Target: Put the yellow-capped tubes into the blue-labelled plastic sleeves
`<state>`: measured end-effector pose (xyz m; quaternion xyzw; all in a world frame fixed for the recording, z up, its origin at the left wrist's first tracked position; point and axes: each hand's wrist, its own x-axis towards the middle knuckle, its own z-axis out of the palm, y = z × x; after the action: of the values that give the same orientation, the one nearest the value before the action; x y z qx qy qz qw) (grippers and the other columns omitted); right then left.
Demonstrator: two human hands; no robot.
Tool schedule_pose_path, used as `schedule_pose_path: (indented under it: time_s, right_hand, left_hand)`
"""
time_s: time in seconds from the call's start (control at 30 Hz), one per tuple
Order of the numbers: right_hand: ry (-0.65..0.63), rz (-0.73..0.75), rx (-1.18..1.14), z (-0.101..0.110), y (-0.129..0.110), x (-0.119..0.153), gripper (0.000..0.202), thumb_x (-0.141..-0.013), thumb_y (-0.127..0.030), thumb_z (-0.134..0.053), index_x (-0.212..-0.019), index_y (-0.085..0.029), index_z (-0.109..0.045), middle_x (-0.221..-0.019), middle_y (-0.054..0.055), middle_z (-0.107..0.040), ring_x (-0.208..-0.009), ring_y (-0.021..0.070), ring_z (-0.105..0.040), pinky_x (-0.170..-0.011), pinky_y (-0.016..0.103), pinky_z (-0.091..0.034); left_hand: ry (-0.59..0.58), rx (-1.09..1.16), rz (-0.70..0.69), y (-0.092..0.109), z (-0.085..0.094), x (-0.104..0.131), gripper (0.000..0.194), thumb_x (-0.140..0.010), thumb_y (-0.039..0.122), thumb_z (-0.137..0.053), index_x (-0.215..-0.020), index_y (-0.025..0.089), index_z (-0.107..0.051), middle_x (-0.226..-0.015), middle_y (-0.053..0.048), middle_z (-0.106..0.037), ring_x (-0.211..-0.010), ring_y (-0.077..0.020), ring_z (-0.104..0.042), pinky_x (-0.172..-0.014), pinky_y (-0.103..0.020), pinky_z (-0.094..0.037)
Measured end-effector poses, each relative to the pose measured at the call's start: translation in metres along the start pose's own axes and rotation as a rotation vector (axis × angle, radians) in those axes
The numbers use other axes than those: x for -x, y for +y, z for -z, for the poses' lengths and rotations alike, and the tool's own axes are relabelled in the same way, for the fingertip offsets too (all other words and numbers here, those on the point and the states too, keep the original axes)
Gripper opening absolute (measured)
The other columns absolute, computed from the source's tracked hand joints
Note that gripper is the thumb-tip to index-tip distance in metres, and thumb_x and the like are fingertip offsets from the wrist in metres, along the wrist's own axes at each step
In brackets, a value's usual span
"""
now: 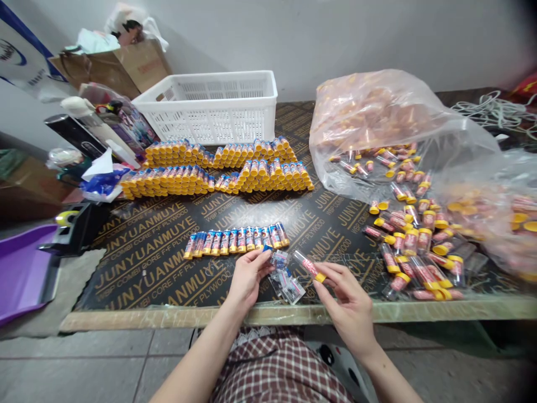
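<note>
My right hand (344,291) pinches a clear tube (305,262) by its yellow end. The tube has pink-and-white contents and is tilted, with its clear end pointing up and left. My left hand (250,274) is closed, thumb and finger pinching a small blue printed sleeve (267,248). Between the hands lies a small heap of clear printed plastic sleeves (288,285), some overlapping. Just beyond my left hand is a row of blue-labelled tubes (236,240) with yellow ends towards me.
Stacked labelled tubes (268,178) stand before a white plastic basket (218,115). To the right, loose unlabelled tubes (413,246) spill from a large clear bag (377,112). A black tape dispenser (75,232) and purple dustpan (25,268) are at left. A wooden edge (168,318) fronts the table.
</note>
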<state>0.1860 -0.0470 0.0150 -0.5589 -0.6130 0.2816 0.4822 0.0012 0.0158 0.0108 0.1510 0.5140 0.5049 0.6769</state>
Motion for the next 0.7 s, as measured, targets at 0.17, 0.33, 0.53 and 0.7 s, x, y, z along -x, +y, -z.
schedule_pose_path:
  time_s: [0.17, 0.33, 0.53, 0.7]
  right_hand:
    - [0.01, 0.083, 0.054, -0.003, -0.002, 0.0, 0.03, -0.084, -0.018, -0.057, -0.112, -0.027, -0.065, -0.107, 0.007, -0.062, -0.1, 0.0221, -0.06, -0.088, 0.038, -0.051]
    - [0.003, 0.161, 0.079, -0.005, -0.004, 0.001, 0.037, -0.084, -0.013, -0.056, -0.117, -0.029, -0.062, -0.108, 0.007, -0.061, -0.1, 0.0213, -0.06, -0.089, 0.039, -0.051]
    - [-0.12, 0.212, 0.066, -0.009, -0.003, 0.003, 0.039, -0.086, -0.012, -0.053, -0.121, -0.027, -0.06, -0.11, 0.009, -0.06, -0.101, 0.0209, -0.06, -0.088, 0.037, -0.052]
    - [-0.218, 0.202, 0.022, -0.012, 0.004, 0.001, 0.042, -0.088, -0.01, -0.044, -0.122, -0.028, -0.058, -0.11, 0.008, -0.059, -0.101, 0.019, -0.061, -0.086, 0.033, -0.053]
  left_hand:
    - [0.046, -0.013, -0.027, -0.002, 0.0, 0.0, 0.033, -0.05, 0.035, -0.085, -0.065, 0.01, -0.069, -0.062, -0.002, -0.066, -0.054, -0.0086, -0.057, -0.058, -0.023, -0.051]
    - [0.064, -0.02, -0.044, -0.002, 0.0, 0.0, 0.034, -0.05, 0.037, -0.084, -0.065, 0.011, -0.068, -0.06, -0.001, -0.065, -0.055, -0.0091, -0.057, -0.059, -0.023, -0.05]
    - [0.06, -0.045, -0.081, -0.004, -0.004, 0.004, 0.034, -0.054, 0.039, -0.081, -0.065, 0.011, -0.066, -0.059, 0.001, -0.062, -0.055, -0.0086, -0.056, -0.058, -0.022, -0.049]
    - [-0.094, -0.033, -0.047, 0.0, -0.01, 0.013, 0.034, -0.056, 0.03, -0.082, -0.079, 0.014, -0.062, -0.069, 0.001, -0.066, -0.06, -0.0103, -0.06, -0.06, -0.023, -0.051]
